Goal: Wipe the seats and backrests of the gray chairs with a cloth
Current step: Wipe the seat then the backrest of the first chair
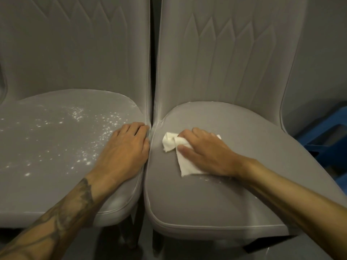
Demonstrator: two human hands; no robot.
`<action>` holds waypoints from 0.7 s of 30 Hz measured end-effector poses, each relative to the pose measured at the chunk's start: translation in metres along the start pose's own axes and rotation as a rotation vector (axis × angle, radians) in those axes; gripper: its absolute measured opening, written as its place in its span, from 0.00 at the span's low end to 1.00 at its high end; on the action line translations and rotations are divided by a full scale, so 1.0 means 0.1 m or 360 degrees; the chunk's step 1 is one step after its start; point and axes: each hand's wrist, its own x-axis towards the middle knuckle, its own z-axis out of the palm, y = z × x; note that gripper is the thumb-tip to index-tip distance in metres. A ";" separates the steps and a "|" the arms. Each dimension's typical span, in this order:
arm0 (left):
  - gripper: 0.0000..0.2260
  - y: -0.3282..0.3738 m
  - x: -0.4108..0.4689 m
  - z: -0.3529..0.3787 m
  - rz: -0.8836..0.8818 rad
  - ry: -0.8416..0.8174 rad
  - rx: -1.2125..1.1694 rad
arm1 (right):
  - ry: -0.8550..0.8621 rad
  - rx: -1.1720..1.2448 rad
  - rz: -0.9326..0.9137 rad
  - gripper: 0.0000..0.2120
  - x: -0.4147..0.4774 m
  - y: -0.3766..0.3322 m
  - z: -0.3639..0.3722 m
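Gray seats, side by side. Fingers (197, 133) of your right hand (208, 152) spread, pressing cloth (185, 166) onto right seat (234, 194); left hand (124, 149) rests relaxed on speckled left seat (47, 147). Cloth looks soft, light, bunchy: pin mid-fold under palm.

tops of left chair (47, 147) and right chair (216, 194) backrests: cut by top edge | left chair seat: runs off left edge | cloth (185, 166): right part hidden under right hand (204, 152) | left hand (124, 147): fingertips lost in gap between seats | blue object (326, 128), far right: cut by edge, unidentifiable | legs (129, 235): dim, blurred
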 end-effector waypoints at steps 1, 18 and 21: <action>0.18 0.00 0.00 0.00 0.0002 -0.0002 0.0001 | -0.0032 0.0048 -0.0061 0.14 -0.08 0.01 -0.03; 0.21 0.01 0.00 -0.05 0.0021 -0.0051 0.0003 | -0.0039 -0.0060 0.0308 0.11 -0.35 0.24 -0.23; 0.19 0.02 -0.01 -0.06 0.0011 -0.0055 0.0025 | 0.0030 -0.0114 0.0480 0.12 -0.22 0.12 -0.15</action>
